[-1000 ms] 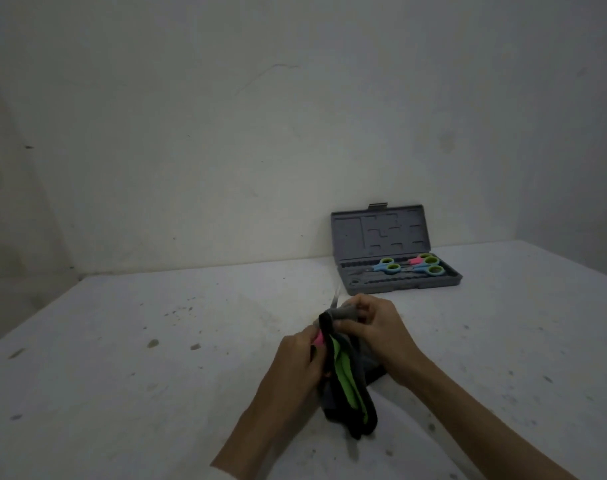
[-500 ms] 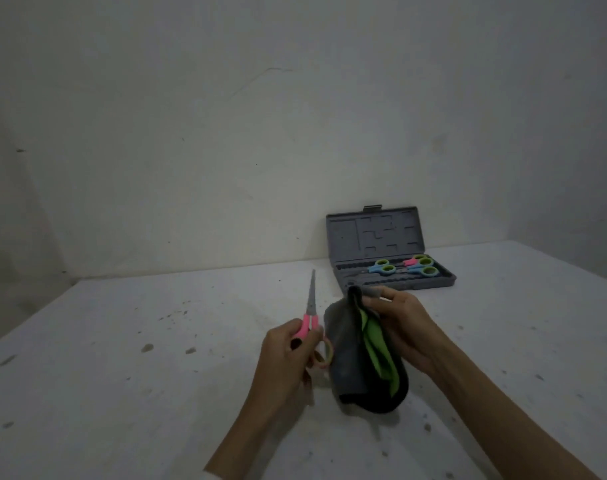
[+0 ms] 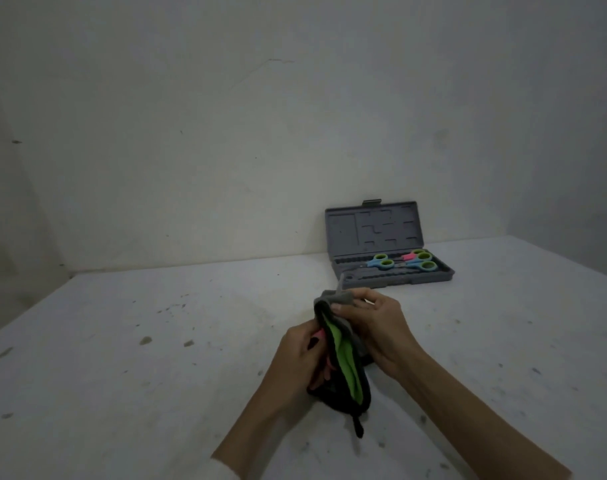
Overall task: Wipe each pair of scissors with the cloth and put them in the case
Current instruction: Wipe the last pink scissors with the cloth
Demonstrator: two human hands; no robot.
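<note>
Hands meet at lower centre: the left hand (image 3: 297, 355) grips pink-handled scissors (image 3: 318, 336), the right hand (image 3: 376, 325) pinches a folded grey, green and black cloth (image 3: 345, 358) around the blade. Right of centre, an open grey plastic case (image 3: 385, 244) holds other scissors (image 3: 404, 262).

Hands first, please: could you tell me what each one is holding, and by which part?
Left hand grips the pink-handled scissors by the handles; right hand pinches the cloth around the blades near its top.
</note>
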